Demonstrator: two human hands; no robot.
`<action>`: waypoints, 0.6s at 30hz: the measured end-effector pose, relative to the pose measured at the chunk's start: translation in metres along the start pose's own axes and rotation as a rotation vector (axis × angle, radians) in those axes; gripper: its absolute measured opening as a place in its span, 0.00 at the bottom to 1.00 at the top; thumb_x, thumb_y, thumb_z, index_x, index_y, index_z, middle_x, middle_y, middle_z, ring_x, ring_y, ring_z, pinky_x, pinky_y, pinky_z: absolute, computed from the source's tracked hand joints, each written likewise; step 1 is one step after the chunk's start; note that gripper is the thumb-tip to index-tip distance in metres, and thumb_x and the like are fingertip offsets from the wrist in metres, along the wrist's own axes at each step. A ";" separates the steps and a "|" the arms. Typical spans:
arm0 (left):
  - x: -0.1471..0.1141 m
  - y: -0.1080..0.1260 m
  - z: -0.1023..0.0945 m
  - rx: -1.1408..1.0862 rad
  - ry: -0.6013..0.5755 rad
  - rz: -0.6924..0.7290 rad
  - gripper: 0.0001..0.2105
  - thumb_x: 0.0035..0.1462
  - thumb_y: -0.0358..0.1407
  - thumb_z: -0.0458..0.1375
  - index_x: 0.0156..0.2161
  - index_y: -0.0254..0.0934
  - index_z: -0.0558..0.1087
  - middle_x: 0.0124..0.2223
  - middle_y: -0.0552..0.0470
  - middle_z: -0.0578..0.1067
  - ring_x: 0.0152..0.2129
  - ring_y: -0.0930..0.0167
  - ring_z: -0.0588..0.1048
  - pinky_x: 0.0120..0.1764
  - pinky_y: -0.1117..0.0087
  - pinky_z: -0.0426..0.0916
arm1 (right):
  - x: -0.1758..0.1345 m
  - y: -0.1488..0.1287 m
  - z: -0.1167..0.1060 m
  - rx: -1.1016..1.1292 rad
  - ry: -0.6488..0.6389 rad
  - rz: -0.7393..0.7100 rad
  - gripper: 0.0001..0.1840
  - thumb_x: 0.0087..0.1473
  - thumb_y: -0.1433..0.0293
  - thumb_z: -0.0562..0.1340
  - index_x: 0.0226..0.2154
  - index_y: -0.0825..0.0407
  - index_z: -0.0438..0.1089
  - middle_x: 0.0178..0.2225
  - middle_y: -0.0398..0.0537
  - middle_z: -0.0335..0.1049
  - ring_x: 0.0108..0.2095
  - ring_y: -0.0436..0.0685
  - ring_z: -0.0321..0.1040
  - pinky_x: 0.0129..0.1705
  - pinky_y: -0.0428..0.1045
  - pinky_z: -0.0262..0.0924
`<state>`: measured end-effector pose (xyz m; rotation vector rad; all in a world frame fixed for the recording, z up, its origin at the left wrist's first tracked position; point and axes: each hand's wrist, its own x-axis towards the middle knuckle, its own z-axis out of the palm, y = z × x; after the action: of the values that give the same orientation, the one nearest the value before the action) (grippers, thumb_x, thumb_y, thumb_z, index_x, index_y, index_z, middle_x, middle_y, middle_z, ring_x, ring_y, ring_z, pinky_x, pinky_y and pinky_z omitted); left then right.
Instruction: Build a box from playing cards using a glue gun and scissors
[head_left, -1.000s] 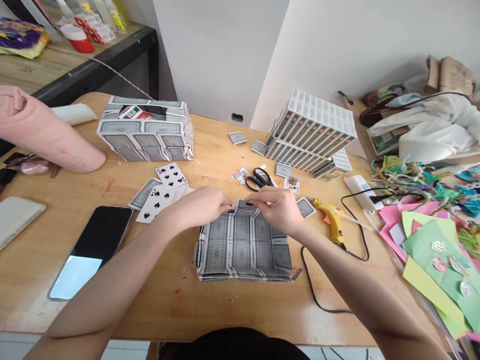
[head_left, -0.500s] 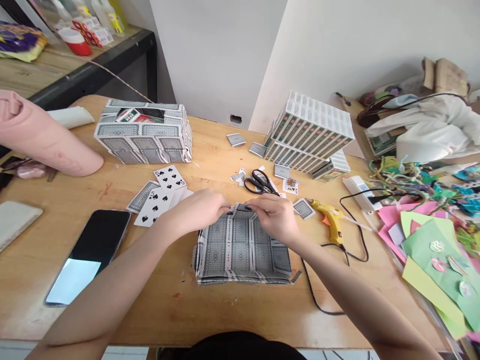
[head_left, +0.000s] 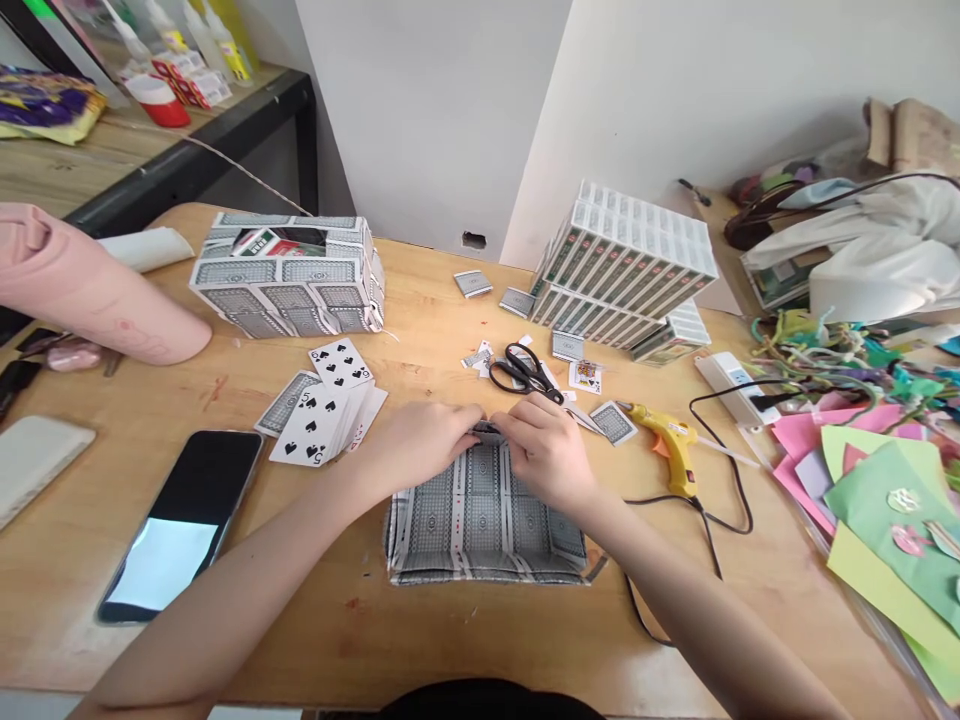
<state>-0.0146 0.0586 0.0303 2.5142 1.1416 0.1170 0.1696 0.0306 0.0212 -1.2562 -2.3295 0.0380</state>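
Observation:
In front of me on the table lies an open box made of playing cards (head_left: 480, 515), grey-patterned backs showing inside. My left hand (head_left: 431, 440) pinches the far wall of this box near its middle, thumb and fingers pressed together. Right beside it, my right hand (head_left: 546, 448) has its fingers curled over the same far edge. The two hands nearly touch, and the bit of card between the fingertips is mostly hidden. Black-handled scissors (head_left: 525, 372) lie just beyond the hands. A yellow glue gun (head_left: 675, 450) rests to the right, close to a face-down card (head_left: 615, 422).
Loose playing cards (head_left: 315, 420) and a phone (head_left: 180, 525) lie left. Behind them stands a finished-looking card box (head_left: 289, 275), beside a pink roll (head_left: 97, 285). Stacked card decks (head_left: 622, 260) stand back right. A power strip (head_left: 735, 390), cord and coloured paper (head_left: 892, 520) occupy the right.
Both hands stay at the box's far edge; my fingers have closed in and curled more over it, covering the flap that showed between them. The view has shifted slightly.

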 end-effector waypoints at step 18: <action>-0.001 0.004 0.003 0.214 0.011 0.013 0.09 0.61 0.38 0.47 0.33 0.37 0.65 0.26 0.51 0.74 0.22 0.66 0.74 0.20 0.70 0.56 | 0.002 0.001 0.002 -0.036 0.001 -0.104 0.14 0.50 0.82 0.50 0.24 0.54 0.66 0.22 0.47 0.59 0.27 0.54 0.51 0.29 0.48 0.50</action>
<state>-0.0116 0.0548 0.0292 2.7096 1.1997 0.0126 0.1681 0.0331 0.0200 -1.1496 -2.4011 -0.0399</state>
